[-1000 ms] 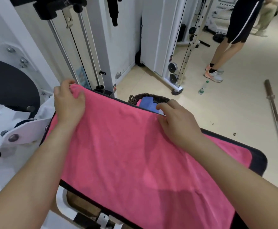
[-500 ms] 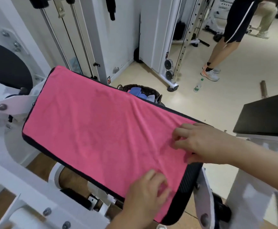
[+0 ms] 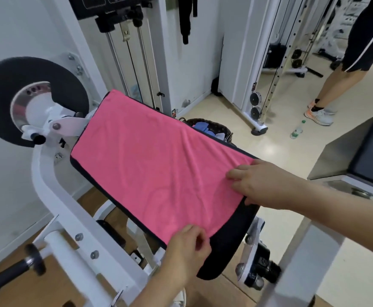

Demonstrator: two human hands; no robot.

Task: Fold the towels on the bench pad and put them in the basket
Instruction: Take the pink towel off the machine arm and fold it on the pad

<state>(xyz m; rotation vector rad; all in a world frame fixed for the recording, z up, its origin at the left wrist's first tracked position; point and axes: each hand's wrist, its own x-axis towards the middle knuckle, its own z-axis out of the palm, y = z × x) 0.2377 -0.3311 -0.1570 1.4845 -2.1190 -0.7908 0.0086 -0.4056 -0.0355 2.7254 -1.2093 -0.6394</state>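
Observation:
A pink towel (image 3: 150,165) lies spread flat over the black bench pad (image 3: 230,247). My right hand (image 3: 263,185) grips the towel's right edge near its far corner, and the cloth wrinkles toward the fingers. My left hand (image 3: 187,251) pinches the towel's near right corner at the pad's front edge. Behind the pad stands a dark woven basket (image 3: 216,127) with blue and white towels (image 3: 203,127) inside; the pad hides its lower part.
White machine frame tubes (image 3: 54,196) and a black roller pad (image 3: 1,89) stand at left. A second black pad (image 3: 371,156) is at right. A person's legs (image 3: 327,94) and a plastic bottle (image 3: 296,131) are on the floor beyond.
Both hands left the towel's far corners and came to its right end; the right hand now bunches the edge, the left pinches the near corner. The view shifted left.

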